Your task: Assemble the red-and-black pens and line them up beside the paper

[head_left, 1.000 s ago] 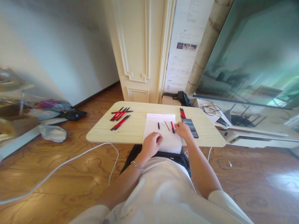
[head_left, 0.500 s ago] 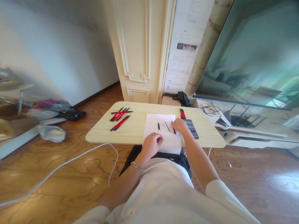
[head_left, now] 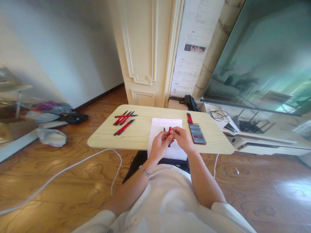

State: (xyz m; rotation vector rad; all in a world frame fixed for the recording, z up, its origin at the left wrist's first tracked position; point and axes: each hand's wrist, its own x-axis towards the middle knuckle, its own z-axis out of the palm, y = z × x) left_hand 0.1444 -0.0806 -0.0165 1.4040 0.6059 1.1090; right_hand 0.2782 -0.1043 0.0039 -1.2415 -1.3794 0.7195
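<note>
My left hand (head_left: 160, 144) and my right hand (head_left: 181, 138) meet over a white sheet of paper (head_left: 166, 125) on a pale wooden table (head_left: 138, 134). Both pinch a small red pen barrel (head_left: 169, 130) held upright between the fingertips. A short black pen piece (head_left: 164, 129) lies on the paper just left of the barrel, partly hidden by my fingers. My left wrist wears a silver chain bracelet (head_left: 145, 171).
Several red-and-black pens (head_left: 124, 120) lie at the table's left. A pair of red pens (head_left: 189, 117) and a phone (head_left: 197, 134) lie at the right. A white cable (head_left: 73, 168) runs across the wooden floor. Low shelving with cables stands right.
My right hand picked the red pen barrel off the paper and brought it left. My left hand lifted from the paper and joined it on the barrel.
</note>
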